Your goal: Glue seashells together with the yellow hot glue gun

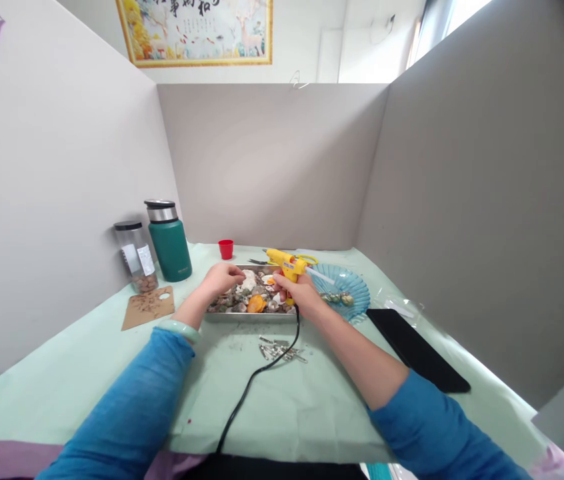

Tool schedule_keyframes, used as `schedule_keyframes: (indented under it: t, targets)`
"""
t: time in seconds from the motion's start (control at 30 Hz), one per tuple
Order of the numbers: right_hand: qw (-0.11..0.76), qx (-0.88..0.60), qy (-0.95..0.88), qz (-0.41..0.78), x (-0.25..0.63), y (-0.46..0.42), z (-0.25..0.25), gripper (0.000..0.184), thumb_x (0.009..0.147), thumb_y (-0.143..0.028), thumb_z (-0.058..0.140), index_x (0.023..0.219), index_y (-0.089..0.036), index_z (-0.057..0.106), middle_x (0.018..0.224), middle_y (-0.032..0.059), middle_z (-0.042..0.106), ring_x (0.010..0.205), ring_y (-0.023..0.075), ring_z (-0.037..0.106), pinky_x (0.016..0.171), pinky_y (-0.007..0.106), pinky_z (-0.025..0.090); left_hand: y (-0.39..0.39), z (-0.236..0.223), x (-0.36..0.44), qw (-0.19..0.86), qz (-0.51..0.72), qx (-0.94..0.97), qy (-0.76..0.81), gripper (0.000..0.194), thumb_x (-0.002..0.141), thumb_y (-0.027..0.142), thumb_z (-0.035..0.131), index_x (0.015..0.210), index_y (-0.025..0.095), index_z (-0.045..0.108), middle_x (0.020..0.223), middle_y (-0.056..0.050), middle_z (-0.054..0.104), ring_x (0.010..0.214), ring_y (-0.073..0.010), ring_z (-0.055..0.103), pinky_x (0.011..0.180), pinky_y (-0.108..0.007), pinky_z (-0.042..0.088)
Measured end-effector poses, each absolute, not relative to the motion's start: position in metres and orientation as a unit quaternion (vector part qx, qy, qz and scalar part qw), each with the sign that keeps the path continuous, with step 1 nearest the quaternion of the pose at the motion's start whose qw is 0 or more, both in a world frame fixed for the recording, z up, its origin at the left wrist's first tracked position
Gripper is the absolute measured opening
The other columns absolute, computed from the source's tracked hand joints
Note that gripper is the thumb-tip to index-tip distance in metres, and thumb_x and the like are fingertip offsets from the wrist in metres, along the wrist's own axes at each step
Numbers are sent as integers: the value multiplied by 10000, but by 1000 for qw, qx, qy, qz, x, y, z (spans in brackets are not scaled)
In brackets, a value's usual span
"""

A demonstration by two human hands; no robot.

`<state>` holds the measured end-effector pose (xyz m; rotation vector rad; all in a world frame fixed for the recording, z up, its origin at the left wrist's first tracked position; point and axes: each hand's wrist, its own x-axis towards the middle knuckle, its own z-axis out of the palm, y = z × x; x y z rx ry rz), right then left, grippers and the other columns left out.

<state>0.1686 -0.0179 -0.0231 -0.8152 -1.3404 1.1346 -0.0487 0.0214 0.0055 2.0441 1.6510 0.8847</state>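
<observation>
My right hand grips a yellow glue gun with a clear glue stick sticking out of its back. The gun's nozzle points left, above a metal tray full of shells. Over the tray's left half, my left hand has its fingertips pinched together; what they hold, if anything, is too small to tell. Below those fingers lies a rough white piece. An orange shell sits near the tray's front edge. The black cord runs from the gun toward me.
Left stand a green bottle, a jar and a wooden board. A red cup and yellow-handled scissors are behind the tray. Right lie a blue dish and black slab. Metal clips lie in front.
</observation>
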Motion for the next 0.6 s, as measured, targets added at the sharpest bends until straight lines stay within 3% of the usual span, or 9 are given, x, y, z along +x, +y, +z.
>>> schedule_keyframes:
  t: [0.13,0.37,0.5,0.6]
  targets:
    - [572,-348,-572,474,169,-18,-24,272,684,-391,698,832,-188,595,630,-22,602,420,83,470,421,230,390,11,8,-40,339,343,698,529,250,635,321,700,815,154,743,725,-46,710,546,-124,508,534,-243,393]
    - [563,-377,-577,456,167,-19,-22,304,652,-346,711,873,-192,570,569,-56,560,421,89,474,424,222,389,-5,12,-24,424,328,725,433,287,645,386,738,807,149,739,760,-54,694,618,-131,549,571,-235,431]
    - [571,-393,-564,448,165,-18,-24,280,640,-298,698,863,-186,571,563,-59,546,422,84,470,432,221,391,3,7,-29,372,314,754,441,316,746,437,642,837,151,739,727,-53,688,617,-142,560,592,-242,428]
    - [594,-401,-541,440,164,-16,-26,264,636,-274,683,855,-188,564,575,-62,538,425,82,466,434,221,391,13,3,-38,205,292,767,533,229,762,347,597,793,172,742,764,-64,709,698,-189,597,638,-260,427]
